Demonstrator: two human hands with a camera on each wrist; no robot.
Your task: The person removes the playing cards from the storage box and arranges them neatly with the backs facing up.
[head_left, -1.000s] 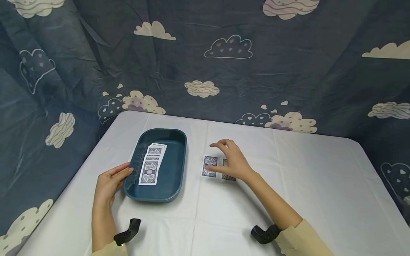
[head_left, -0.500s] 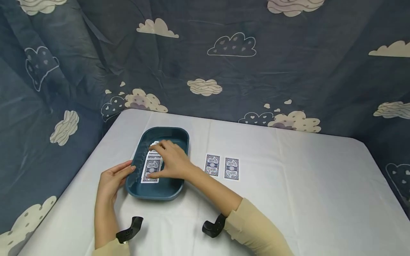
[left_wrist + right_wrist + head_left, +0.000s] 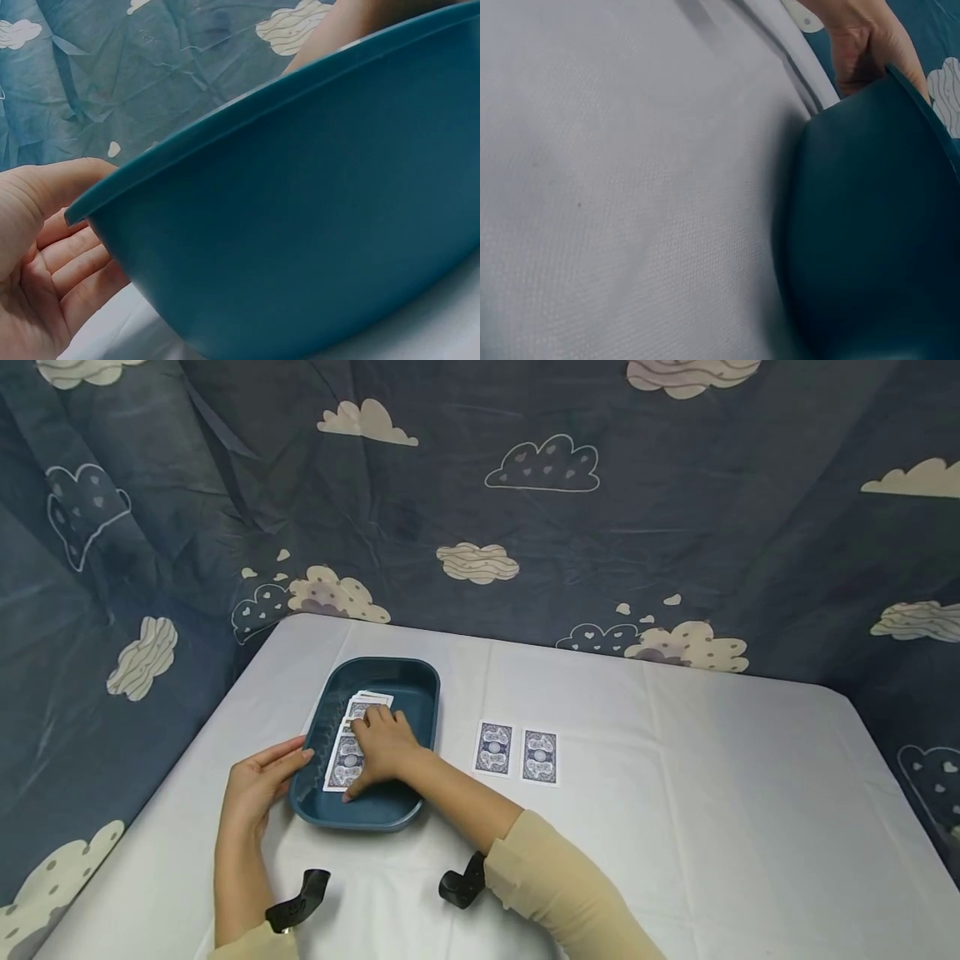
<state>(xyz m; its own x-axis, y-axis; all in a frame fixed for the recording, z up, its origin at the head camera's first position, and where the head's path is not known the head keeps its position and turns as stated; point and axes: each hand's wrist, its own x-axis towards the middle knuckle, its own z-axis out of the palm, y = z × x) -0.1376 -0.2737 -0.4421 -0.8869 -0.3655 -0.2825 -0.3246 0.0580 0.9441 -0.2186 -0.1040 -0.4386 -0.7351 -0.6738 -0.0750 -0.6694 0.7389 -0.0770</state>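
1. Evidently the right grip is spread, thumb apart from fingers; no card seen pinched, contact beneath hidden.
2. Overlapping cards lie left of and partly under it, long axis near-to-far; right grip nearer.
3. Left grip pinches the left rim of the tray.
4. Tray contains the overlapping cards, backs up.
5. Desk, right of tray: left loose card, right loose card, apart.
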